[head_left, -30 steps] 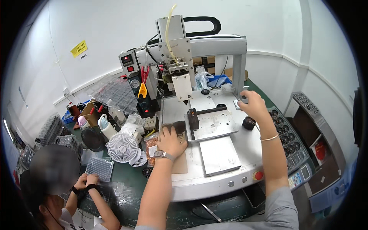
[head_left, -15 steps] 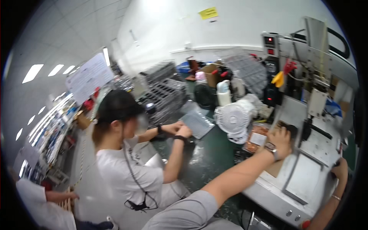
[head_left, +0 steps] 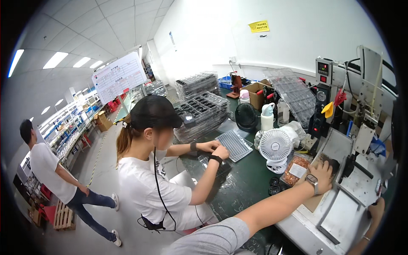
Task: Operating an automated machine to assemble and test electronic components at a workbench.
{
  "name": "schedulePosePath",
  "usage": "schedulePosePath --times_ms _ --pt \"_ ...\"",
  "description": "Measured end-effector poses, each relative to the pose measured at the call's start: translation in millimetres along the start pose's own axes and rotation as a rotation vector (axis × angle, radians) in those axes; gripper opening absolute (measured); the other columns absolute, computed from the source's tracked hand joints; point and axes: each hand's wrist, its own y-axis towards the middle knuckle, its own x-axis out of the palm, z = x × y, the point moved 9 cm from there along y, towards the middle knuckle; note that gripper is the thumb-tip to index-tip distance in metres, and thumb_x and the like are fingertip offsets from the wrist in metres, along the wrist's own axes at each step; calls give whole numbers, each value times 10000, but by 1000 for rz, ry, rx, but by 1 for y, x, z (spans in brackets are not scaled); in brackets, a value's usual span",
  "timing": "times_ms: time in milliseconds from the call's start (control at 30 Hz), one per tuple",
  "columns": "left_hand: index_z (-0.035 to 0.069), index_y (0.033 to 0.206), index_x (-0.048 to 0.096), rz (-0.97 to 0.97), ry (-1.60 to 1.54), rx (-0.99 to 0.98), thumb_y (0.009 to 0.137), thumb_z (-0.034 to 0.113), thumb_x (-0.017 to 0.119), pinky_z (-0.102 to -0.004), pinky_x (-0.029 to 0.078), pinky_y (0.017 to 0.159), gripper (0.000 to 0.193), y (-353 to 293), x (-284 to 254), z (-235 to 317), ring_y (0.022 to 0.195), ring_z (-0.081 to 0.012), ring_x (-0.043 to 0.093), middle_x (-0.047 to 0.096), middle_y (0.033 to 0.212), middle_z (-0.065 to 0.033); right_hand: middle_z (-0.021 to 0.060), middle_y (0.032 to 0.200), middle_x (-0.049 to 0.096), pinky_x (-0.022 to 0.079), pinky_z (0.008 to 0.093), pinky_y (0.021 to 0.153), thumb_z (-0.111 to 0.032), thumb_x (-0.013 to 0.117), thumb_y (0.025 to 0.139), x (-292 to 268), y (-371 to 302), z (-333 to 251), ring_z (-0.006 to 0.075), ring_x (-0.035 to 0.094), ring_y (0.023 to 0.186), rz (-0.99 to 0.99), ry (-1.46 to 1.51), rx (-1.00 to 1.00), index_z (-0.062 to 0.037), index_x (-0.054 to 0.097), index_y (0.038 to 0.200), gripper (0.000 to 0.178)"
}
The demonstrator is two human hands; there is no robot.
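My left hand (head_left: pixel 321 177), wearing a watch, reaches across to the press machine (head_left: pixel 308 219). Its fingers are apart and lie against a dark part (head_left: pixel 335 165) in a shallow metal tray (head_left: pixel 338 142); the fingertips are partly hidden. Beside that hand sits a clear bag of copper-coloured pieces (head_left: pixel 296 169) with a white label. At the far right edge my right hand (head_left: pixel 376 211) is closed around a small black handle (head_left: pixel 374 203); the dim rim hides what it belongs to.
A co-worker (head_left: pixel 157 170) sits on the left, both hands at a pale ribbed tray (head_left: pixel 234 145). A white fan (head_left: pixel 275 146), a black fan (head_left: pixel 246 117) and a bottle (head_left: pixel 267 117) stand on the green table. Stacked clear trays (head_left: pixel 202 110) rise behind. Another person (head_left: pixel 59 174) stands farther left.
The view has shifted and sharpened, so the bench things appear farther right. My left hand stays at the tray, my right at the machine's side. The person at far left now shows in full.
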Motion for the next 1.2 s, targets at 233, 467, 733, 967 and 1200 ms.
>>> schedulePosePath --times_ms 233,467,733,967,1200 --pt "23 1442 375 12 16 14 839 490 615 -702 338 954 800 0 -2 2 1315 -390 391 323 1486 -229 177 866 544 448 377 792 -32 693 538 -21 -8 -17 340 552 852 51 35 -66 8 530 870 372" --pt "14 1363 442 198 27 -14 902 424 561 -643 377 937 628 1 -13 -1 1202 -359 495 442 1348 -200 167 965 558 436 374 885 6 709 629 -32 -14 -44 340 552 958 -42 5 -56 0 549 941 350" --pt "36 1030 575 517 -171 117 851 222 617 -436 424 827 262 -7 -43 19 984 -302 548 555 1042 -147 185 945 557 440 391 875 11 700 670 -33 -7 -23 369 559 945 29 -13 -48 22 549 956 323" --pt "40 901 592 615 -223 263 817 135 601 -431 420 797 127 -21 -56 33 937 -305 537 559 956 -132 213 948 566 448 461 805 -57 709 767 -54 -16 -61 411 569 942 221 -197 -108 26 542 1006 303" --pt "23 1010 571 605 -346 347 824 150 613 -421 431 786 229 -28 -59 43 938 -313 534 548 965 -134 231 1047 533 454 461 806 -181 476 995 -72 -31 -121 416 564 938 317 -93 -154 25 536 1132 255"
